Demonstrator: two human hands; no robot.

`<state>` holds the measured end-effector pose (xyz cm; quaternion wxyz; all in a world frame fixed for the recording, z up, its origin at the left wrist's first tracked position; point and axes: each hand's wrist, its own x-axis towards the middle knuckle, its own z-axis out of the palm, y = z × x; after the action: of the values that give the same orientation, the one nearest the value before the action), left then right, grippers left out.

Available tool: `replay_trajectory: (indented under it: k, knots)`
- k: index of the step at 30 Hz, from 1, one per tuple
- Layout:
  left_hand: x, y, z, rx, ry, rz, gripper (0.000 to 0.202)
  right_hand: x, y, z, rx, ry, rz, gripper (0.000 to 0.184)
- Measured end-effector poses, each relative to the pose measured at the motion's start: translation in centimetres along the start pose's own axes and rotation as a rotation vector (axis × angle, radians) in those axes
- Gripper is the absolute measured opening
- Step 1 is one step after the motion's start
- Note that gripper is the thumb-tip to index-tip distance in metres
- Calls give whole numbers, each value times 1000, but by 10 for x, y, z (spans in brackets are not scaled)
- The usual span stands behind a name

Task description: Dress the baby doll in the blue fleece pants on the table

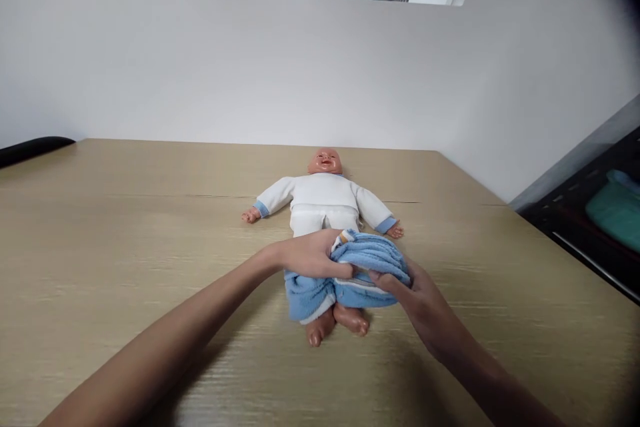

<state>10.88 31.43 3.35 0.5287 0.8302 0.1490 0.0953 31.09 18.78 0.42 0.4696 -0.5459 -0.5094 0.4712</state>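
Note:
A baby doll (325, 190) lies on its back, head away from me and bare feet toward me. It wears a white top with blue cuffs, white on its upper legs and blue fleecy cloth (309, 297) with white edging around its lower legs. Over the legs, a bunched blue fleecy garment (373, 250) is gathered in folds, with a small white and orange trim. My left hand (313, 255) grips its left side, thumb in front. On the other side my right hand (407, 290) pinches the folds. I cannot tell whether the bunched cloth joins the leg cloth.
The doll lies on a wooden table (150, 227) with a seam across it. A white partition wall (225, 67) rises at its far edge. To the right is a dark rack (590, 213) with green cloth (617, 210); a black curved object (37, 148) is at far left.

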Motion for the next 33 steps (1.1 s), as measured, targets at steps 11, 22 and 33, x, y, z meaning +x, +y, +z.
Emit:
replay_trajectory:
  k: [11, 22, 33]
  knots:
    - [-8, 13, 11, 551, -67, -232, 62, -71, 38, 56, -436, 363, 14, 40]
    - [-10, 18, 20, 645, -72, -277, 71, -73, 73, 47, -549, 473, -148, 29]
    - [-21, 7, 17, 102, 13, -165, 65, -60, 79, 45, 71, 323, 70, 41]
